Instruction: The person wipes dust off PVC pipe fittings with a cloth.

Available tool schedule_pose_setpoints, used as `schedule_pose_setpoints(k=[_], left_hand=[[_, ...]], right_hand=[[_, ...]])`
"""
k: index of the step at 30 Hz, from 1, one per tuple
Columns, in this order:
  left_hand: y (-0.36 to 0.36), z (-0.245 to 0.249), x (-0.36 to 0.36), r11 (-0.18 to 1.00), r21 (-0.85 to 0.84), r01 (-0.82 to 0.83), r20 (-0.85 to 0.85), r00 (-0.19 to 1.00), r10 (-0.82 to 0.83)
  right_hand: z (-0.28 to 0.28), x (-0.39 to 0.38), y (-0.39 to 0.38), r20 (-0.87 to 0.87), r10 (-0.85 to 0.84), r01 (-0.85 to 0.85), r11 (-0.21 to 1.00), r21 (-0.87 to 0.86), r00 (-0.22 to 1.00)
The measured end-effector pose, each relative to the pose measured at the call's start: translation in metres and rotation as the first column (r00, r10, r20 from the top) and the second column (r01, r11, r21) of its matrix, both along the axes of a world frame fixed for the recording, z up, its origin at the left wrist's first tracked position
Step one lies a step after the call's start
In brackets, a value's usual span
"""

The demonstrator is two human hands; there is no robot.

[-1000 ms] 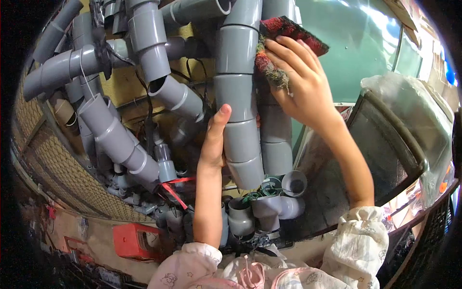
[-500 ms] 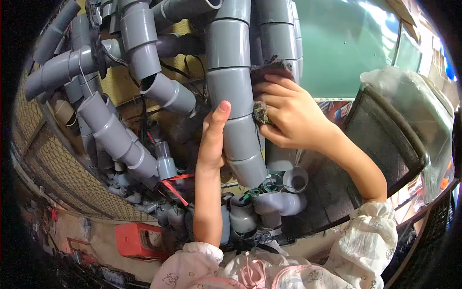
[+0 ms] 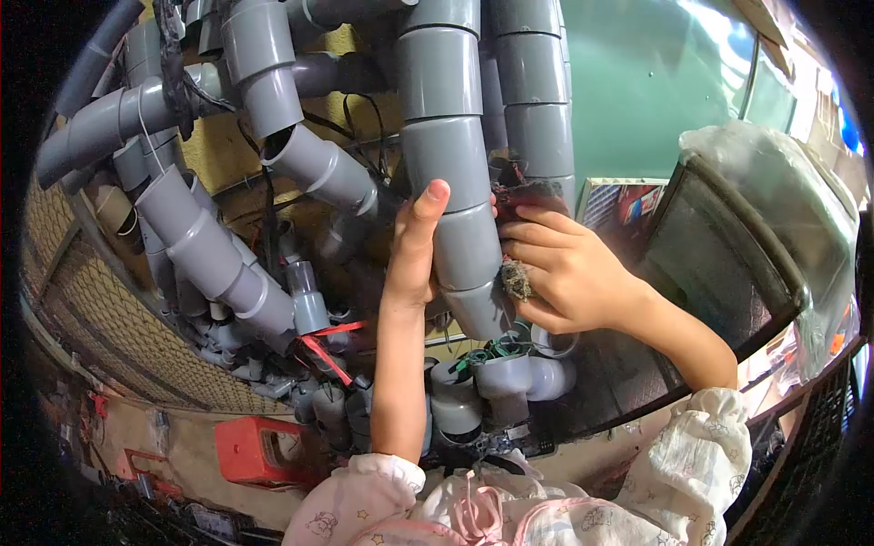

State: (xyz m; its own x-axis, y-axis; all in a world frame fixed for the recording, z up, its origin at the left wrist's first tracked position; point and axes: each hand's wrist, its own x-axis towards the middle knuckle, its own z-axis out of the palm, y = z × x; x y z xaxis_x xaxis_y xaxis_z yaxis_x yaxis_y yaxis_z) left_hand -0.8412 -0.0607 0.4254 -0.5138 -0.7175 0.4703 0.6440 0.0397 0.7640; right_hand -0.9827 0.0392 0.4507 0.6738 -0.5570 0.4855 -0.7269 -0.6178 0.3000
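Note:
A string of grey pipe fittings (image 3: 446, 164) hangs down in the middle of the head view. My left hand (image 3: 418, 241) grips its lower part from the left, thumb up along the side and the other fingers hidden behind it. On the right side of the string, my right hand (image 3: 569, 268) is closed on a dirty, dark cloth (image 3: 517, 278), which bunches out below and above its fingers. Behind that hand hangs a second grey string (image 3: 537, 136).
More grey fittings (image 3: 214, 255) hang at the left beside a mesh panel (image 3: 118, 318). A red stool (image 3: 255, 450) stands at the lower left. To the right are a dark chair back (image 3: 728, 246) with plastic over it and a green panel (image 3: 637, 91).
My right hand has moved down along the string with the cloth. My left hand and the string's lower end have shifted slightly right.

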Motion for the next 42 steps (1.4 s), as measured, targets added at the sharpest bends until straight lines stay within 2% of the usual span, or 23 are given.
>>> schedule_pose_setpoints(k=[2,5,8,11,14,20,22,24,25,27,28,30,31,33,35,36,37,38,42], left_hand=[[-0.003,-0.001,0.003,1.000,-0.015,0.013,0.002,1.000,-0.013],[-0.016,-0.006,0.012,0.995,-0.099,0.024,0.132,0.991,-0.011],[-0.014,-0.006,0.009,0.997,-0.077,-0.021,0.083,0.996,0.027],[-0.011,-0.003,0.012,0.998,-0.058,0.012,0.088,0.996,-0.007],[-0.008,-0.001,0.012,0.998,-0.066,0.005,0.086,0.996,0.000],[-0.009,-0.001,0.014,0.997,-0.080,0.004,0.093,0.996,0.004],[-0.007,0.000,0.015,0.997,-0.081,-0.006,0.092,0.996,0.014],[-0.007,0.001,0.016,0.996,-0.085,-0.002,0.098,0.995,0.010],[-0.007,0.001,0.016,0.997,-0.080,0.000,0.098,0.995,0.008],[-0.005,0.002,0.016,0.997,-0.070,0.006,0.096,0.995,0.000],[-0.005,0.002,0.016,0.998,-0.053,0.021,0.081,0.997,-0.017],[-0.005,0.002,0.017,0.998,-0.018,0.053,0.049,0.997,-0.052],[-0.006,0.001,0.018,0.998,-0.027,0.051,0.061,0.997,-0.049],[-0.010,-0.001,0.017,0.998,-0.053,0.042,0.077,0.996,-0.037],[-0.014,-0.002,0.017,0.997,-0.069,0.027,0.070,0.997,-0.022],[-0.014,-0.003,0.016,0.997,-0.074,0.023,0.070,0.997,-0.018],[-0.012,-0.003,0.014,0.999,0.005,0.038,-0.004,0.999,-0.038],[-0.012,-0.005,0.012,0.999,-0.004,0.040,-0.002,0.999,-0.040],[-0.016,-0.007,0.011,0.998,-0.022,0.050,0.017,0.999,-0.050]], right_hand=[[0.006,-0.001,-0.005,-0.055,0.045,-0.044,0.999,0.026,0.997],[0.017,-0.006,-0.019,-0.169,0.140,-0.129,0.989,0.076,0.976],[0.030,-0.008,-0.029,-0.233,0.227,-0.207,0.972,0.110,0.945],[0.043,-0.010,-0.036,-0.324,0.283,-0.245,0.957,0.153,0.903],[0.059,-0.014,-0.044,-0.386,0.296,-0.298,0.953,0.057,0.873],[0.115,-0.027,-0.050,-0.443,0.044,-0.159,0.961,-0.225,0.896],[0.133,-0.036,-0.059,-0.406,-0.059,-0.086,0.940,-0.329,0.912],[0.152,-0.038,-0.062,-0.411,-0.101,-0.095,0.898,-0.429,0.906],[0.167,-0.030,-0.048,-0.447,-0.161,-0.022,0.926,-0.377,0.880],[0.172,-0.029,-0.050,-0.395,-0.127,-0.078,0.882,-0.464,0.910],[0.172,-0.031,-0.051,-0.385,-0.132,-0.081,0.869,-0.489,0.914],[0.147,-0.045,-0.074,-0.195,-0.098,-0.004,0.885,-0.465,0.976],[0.138,-0.040,-0.071,-0.237,-0.034,-0.083,0.880,-0.467,0.971],[0.112,-0.028,-0.061,-0.329,0.049,-0.145,0.951,-0.274,0.943],[0.078,-0.021,-0.058,-0.307,0.199,-0.249,0.959,-0.133,0.931],[0.061,-0.019,-0.056,-0.322,0.210,-0.260,0.958,-0.123,0.923],[0.053,-0.019,-0.053,-0.267,0.201,-0.242,0.961,-0.132,0.942],[0.049,-0.021,-0.049,-0.213,0.193,-0.225,0.964,-0.141,0.958],[0.043,-0.023,-0.040,-0.187,0.150,-0.174,0.977,-0.122,0.971]])
